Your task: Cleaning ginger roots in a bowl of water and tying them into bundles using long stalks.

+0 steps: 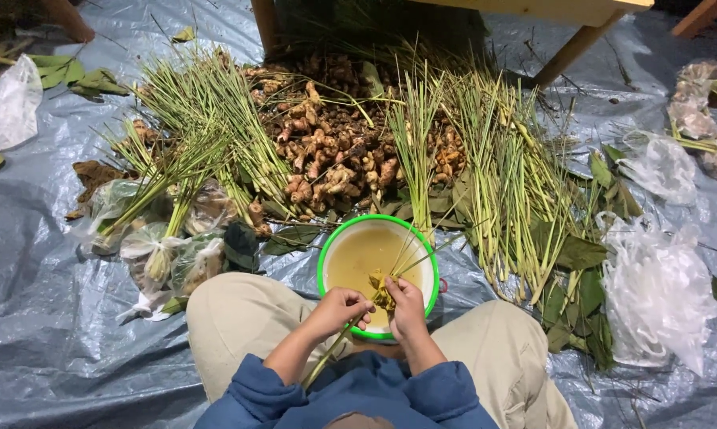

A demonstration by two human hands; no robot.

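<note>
Clear plastic bags (659,290) lie crumpled on the grey tarp (48,318) at the right, one large and pale near the person's knee, a smaller one above it, and more at the far right edge. Another whitish bag (9,103) sits at the far left, and several filled bags (168,254) holding stalks and roots lie by the left knee. No label can be read on any of them.

Over the lap stands a white bowl (334,238) with a green rim, holding cloudy yellowish water. The left hand (341,306) is closed around a thin green stalk (326,357) that runs down toward the lap. The right hand (406,306) pinches a small yellow root piece (382,292) just above the bowl's near rim, between the two hands, which almost touch.

Beyond the bowl lie a heap of brown roots (334,143), bundles of lemongrass stalks (501,175) and dark green leaves (577,254).
</note>
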